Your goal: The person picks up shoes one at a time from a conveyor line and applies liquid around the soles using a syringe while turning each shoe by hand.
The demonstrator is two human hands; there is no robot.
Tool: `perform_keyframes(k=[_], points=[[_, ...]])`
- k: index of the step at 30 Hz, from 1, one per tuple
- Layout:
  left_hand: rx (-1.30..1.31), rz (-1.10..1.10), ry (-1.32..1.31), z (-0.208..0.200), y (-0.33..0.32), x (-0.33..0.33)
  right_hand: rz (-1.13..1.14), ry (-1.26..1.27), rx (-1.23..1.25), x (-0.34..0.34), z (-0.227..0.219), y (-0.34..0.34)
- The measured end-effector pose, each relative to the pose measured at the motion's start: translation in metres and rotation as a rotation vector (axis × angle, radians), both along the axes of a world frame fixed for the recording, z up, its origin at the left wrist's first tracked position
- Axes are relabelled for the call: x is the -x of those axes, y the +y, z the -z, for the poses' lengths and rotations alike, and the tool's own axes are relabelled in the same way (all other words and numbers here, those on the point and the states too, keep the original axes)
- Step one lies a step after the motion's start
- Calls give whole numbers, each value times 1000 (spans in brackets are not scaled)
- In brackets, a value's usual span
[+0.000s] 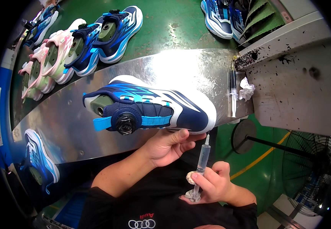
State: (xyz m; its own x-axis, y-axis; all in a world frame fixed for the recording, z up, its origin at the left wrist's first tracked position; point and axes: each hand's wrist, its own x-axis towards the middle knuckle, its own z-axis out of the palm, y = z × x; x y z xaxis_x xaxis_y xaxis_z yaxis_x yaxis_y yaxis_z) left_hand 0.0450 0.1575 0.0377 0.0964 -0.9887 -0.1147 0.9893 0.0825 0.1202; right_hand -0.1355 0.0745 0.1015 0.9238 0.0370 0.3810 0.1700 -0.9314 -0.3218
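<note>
A navy and blue sneaker [150,105] with a white sole and a black dial lies tilted above the metal table, its toe toward the right. My left hand [169,147] grips it from below near the toe, fingers partly hidden under the sole. A clear syringe [203,157] is in my right hand [215,185], its tip at the sole edge by the toe; I cannot tell if it touches. Crumpled white paper [192,195] sits at the syringe's lower end, between my right fingers. A green shoe last [101,105] fills the sneaker's opening.
Several pink and navy sneakers [114,34] line the green surface behind the metal table [70,126]. Another syringe [233,91] and crumpled tissue [246,89] lie by a stained grey panel [299,76]. A fan [310,168] stands at right; one sneaker [39,160] is at lower left.
</note>
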Motion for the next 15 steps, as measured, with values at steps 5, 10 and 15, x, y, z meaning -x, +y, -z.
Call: perform_keyframes(k=[5,10,15], points=[[-41,-28,9,-4,9,-4,-11,-16,-66,-4,0,4],[69,54,28,13,33,2,31,-361,-52,9,1,-6],[-255,-123,-47,-25,113,17,105,-203,9,-35,38,-68]])
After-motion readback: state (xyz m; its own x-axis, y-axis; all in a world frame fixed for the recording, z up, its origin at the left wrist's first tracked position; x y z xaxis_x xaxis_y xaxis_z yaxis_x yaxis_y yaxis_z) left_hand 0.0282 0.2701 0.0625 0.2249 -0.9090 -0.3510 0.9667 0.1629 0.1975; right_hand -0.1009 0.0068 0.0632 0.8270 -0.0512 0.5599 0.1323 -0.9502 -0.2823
